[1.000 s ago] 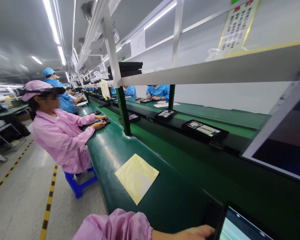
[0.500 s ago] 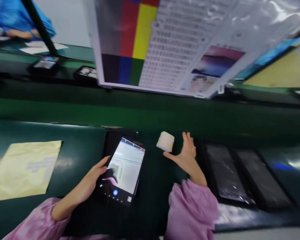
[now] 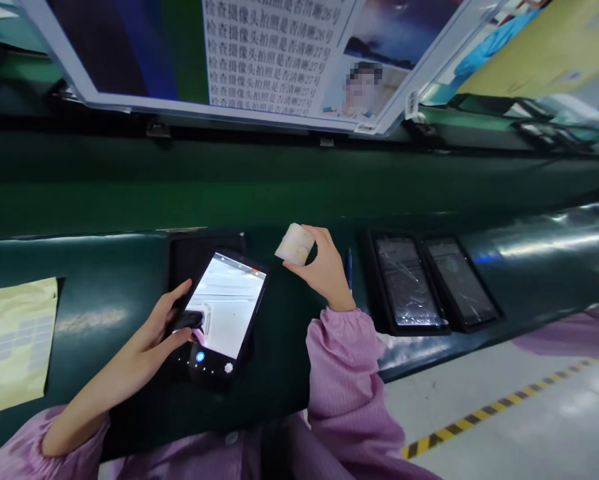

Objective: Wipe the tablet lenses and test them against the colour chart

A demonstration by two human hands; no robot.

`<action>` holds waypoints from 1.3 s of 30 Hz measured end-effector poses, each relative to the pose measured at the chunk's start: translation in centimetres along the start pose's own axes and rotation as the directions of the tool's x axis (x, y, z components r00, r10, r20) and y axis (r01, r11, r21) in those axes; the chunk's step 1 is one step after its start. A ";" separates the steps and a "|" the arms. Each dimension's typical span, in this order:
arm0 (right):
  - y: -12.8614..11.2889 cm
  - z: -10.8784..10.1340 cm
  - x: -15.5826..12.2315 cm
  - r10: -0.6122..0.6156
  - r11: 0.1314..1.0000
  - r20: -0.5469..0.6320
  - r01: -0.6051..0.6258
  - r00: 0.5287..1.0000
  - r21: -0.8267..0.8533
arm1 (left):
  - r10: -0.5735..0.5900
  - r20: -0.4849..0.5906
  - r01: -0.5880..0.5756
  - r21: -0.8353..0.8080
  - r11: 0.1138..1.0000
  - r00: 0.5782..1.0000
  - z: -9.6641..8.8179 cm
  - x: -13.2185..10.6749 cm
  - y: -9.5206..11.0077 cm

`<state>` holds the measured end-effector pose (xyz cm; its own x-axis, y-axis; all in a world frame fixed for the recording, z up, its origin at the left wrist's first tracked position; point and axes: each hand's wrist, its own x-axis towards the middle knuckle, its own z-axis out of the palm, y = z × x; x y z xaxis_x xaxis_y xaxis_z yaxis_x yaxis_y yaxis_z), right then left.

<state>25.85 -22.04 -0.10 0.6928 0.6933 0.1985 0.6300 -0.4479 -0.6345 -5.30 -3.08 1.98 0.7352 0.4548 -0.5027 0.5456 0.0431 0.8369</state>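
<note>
A black smartphone [image 3: 226,307] with a lit screen lies on a dark tray on the green bench. My left hand [image 3: 162,330] grips its left edge, thumb resting on the screen's lower left corner. My right hand [image 3: 322,267] is closed on a small white folded wipe [image 3: 294,244], held just above the bench to the right of the phone. Both arms wear pink sleeves.
Two dark phones in black trays [image 3: 435,280] lie to the right, with a blue pen [image 3: 350,267] beside them. A yellow sheet [image 3: 12,340] lies at the left. A test chart board [image 3: 259,60] with text hangs above. The floor with striped tape [image 3: 494,407] is at lower right.
The view has swung from the line of co-workers down to the bench. My right hand, open beside the white wipe half a second ago, has now closed on it.
</note>
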 end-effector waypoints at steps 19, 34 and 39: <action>-2.0 2.4 -0.3 -0.430 0.902 -0.198 0.428 0.881 -0.054 | -0.018 0.062 0.020 -0.034 0.999 0.998 0.0 0.1 -0.4; -1.0 2.3 0.0 -0.282 0.931 -0.102 0.297 0.954 0.212 | -0.011 0.074 0.011 0.004 1.000 0.997 -0.4 0.3 -1.2; -1.1 2.4 0.0 -0.234 0.947 -0.032 0.235 0.972 0.218 | -0.001 0.062 0.000 0.005 1.000 0.998 -0.3 0.4 -1.3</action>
<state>24.34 -20.20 -1.24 0.5374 0.7601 0.3653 0.6830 -0.1381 -0.7173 -5.83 -2.67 0.75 0.7581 0.3991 -0.5157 0.5480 0.0387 0.8356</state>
